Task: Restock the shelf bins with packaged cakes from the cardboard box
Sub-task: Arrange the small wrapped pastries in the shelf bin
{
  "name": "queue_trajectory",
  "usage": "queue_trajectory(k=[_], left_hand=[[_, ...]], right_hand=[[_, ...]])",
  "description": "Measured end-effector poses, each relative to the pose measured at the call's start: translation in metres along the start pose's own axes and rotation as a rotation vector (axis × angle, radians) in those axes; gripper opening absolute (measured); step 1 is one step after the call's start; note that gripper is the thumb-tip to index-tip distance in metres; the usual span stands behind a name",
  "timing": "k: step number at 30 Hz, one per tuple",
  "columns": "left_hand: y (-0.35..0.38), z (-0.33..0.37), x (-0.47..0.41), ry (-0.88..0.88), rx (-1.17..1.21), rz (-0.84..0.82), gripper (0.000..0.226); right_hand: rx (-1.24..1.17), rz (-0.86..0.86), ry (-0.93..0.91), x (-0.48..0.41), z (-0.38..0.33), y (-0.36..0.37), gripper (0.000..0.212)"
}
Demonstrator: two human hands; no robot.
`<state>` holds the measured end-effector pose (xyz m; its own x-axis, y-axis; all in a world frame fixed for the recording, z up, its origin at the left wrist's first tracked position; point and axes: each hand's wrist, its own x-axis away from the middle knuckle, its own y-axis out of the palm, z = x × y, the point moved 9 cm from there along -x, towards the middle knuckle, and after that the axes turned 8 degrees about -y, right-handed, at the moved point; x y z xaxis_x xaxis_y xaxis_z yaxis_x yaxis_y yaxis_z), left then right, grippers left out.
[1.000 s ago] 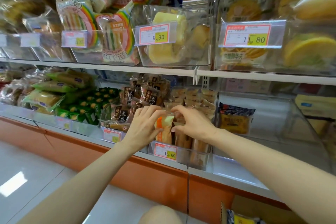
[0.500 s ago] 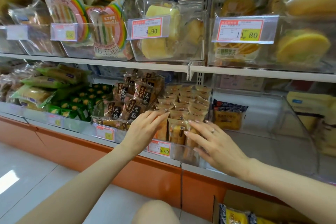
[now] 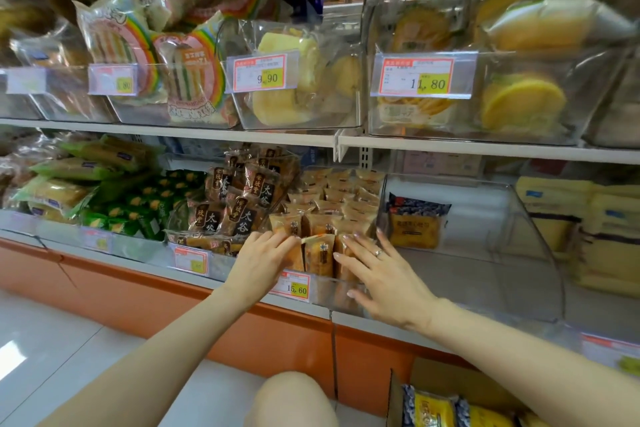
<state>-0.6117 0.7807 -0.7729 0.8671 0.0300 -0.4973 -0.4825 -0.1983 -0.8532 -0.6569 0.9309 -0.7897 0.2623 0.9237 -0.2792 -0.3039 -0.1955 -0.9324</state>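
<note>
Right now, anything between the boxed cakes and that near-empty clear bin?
Nothing visible. The cardboard box sits below the clear bin, which holds one yellow pack. Left hand and right hand rest on the neighbouring small cakes.

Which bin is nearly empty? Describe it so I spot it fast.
Look at the lower shelf. Right of the right hand sits a clear bin. Unlike its packed neighbours, it is almost bare, with a yellow, blue-topped pack at its back.

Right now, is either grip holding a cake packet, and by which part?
Nothing looks held. The left grip rests straight fingers on the upper left of the front cake packets; the right grip presses open fingers against their right side.
</note>
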Motion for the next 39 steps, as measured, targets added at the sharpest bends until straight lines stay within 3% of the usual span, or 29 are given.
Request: queue_trajectory(k=[8, 13, 19, 23, 28, 32, 39], left_hand=[[-0.034, 0.025, 0.006, -0.025, 0.088, 0.057, 0.06], [-0.047, 0.07, 0.0, -0.011, 0.268, 0.059, 0.044], [-0.042, 0.159, 0.007, -0.055, 0.628, -0.177, 0.029], [-0.025, 0.218, 0.024, -0.095, 0.878, -0.338, 0.024], [0.021, 0.285, 0.058, 0.031, 0.716, -0.584, 0.027], [0.063, 0.297, 0.069, 0.003, 0.589, -0.774, 0.03], [0.093, 0.329, 0.079, 0.017, 0.537, -0.876, 0.028]], right_hand=[[-0.244, 0.145, -0.005, 0.069, 0.005, -0.042, 0.057], [-0.349, 0.046, -0.012, 0.143, 0.007, -0.036, 0.051], [-0.438, -0.01, 0.162, 0.208, 0.041, -0.026, 0.055], [-0.516, -0.097, 0.307, 0.241, 0.06, -0.005, 0.044], [-0.445, -0.412, 0.288, 0.261, 0.067, 0.037, 0.043], [-0.439, -0.653, 0.326, 0.304, 0.078, 0.075, 0.042], [-0.352, -0.688, 0.565, 0.356, 0.115, 0.111, 0.052]])
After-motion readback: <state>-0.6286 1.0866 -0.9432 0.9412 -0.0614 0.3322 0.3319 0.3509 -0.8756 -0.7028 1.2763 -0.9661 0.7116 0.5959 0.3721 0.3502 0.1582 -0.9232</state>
